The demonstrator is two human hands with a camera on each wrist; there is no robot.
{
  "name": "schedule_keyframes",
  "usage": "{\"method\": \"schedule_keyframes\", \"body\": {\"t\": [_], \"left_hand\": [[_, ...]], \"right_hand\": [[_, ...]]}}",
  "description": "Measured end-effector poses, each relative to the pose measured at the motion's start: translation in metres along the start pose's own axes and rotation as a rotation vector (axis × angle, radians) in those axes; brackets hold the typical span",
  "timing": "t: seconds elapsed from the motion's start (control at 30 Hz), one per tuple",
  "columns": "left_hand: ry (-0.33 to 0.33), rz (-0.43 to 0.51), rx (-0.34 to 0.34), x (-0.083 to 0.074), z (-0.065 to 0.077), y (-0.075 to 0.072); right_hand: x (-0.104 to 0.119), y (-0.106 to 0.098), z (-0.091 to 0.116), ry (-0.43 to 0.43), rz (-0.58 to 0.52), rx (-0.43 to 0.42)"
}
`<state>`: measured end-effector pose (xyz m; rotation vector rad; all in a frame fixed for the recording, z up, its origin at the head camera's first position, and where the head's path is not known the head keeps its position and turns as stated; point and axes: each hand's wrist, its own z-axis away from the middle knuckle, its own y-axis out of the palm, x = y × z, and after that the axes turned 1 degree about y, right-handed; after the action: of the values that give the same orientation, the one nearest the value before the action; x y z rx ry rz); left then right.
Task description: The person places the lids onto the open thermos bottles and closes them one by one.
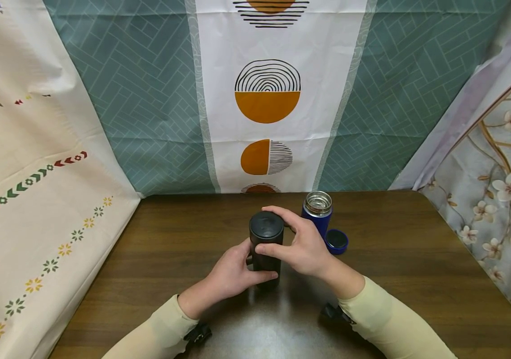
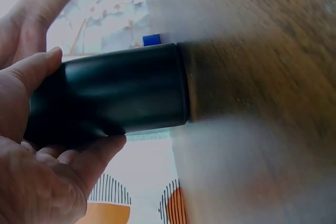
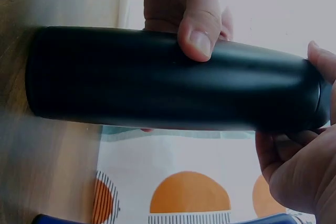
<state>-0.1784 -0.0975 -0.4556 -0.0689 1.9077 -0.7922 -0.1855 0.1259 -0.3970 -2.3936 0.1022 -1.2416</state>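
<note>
A black insulated bottle [image 1: 266, 227] with its lid on stands upright on the table, in front of me. My left hand [image 1: 228, 271] grips its side below the middle, the thumb lying across the front. Higher up, my right hand [image 1: 307, 247] holds the bottle around the top, near the lid, with the thumb in front and fingers behind. In the left wrist view, the base of the black bottle [image 2: 131, 90] meets the tabletop. Both hands also show in the right wrist view around the bottle [image 3: 131, 80]; some fingertips are hidden behind it.
Behind my right hand stands a blue insulated bottle [image 1: 316, 217], its metal mouth uncovered. Its round blue lid [image 1: 337, 241] lies beside it, dark inner side up. The brown wooden table [image 1: 399, 279] ends at a patterned cloth [image 1: 165, 99] hanging at the back.
</note>
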Motion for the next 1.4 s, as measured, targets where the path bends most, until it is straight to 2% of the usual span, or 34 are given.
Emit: {"method": "schedule_keyframes", "body": {"t": [0.27, 0.5, 0.57, 0.8, 1.0, 1.2, 1.4], "left_hand": [[0.050, 0.001, 0.022, 0.003, -0.001, -0.002], [0.056, 0.062, 0.054, 0.005, -0.001, -0.004], [0.052, 0.078, 0.063, 0.006, -0.001, -0.004], [0.034, 0.120, 0.135, 0.008, -0.001, -0.005], [0.030, 0.121, 0.184, 0.008, -0.001, -0.006], [0.021, 0.119, 0.210, 0.008, 0.000, -0.007], [0.010, 0.115, 0.183, 0.007, 0.000, -0.005]], "right_hand": [[-0.001, -0.006, -0.002, 0.009, -0.040, 0.060], [-0.005, -0.014, -0.005, 0.039, -0.104, 0.158], [-0.006, -0.017, -0.006, 0.019, -0.136, 0.192], [-0.011, -0.023, -0.010, -0.138, -0.275, 0.347], [-0.012, -0.026, -0.011, -0.173, -0.333, 0.427], [-0.013, -0.027, -0.011, -0.146, -0.327, 0.431], [-0.016, -0.026, -0.011, -0.139, -0.312, 0.409]]}}
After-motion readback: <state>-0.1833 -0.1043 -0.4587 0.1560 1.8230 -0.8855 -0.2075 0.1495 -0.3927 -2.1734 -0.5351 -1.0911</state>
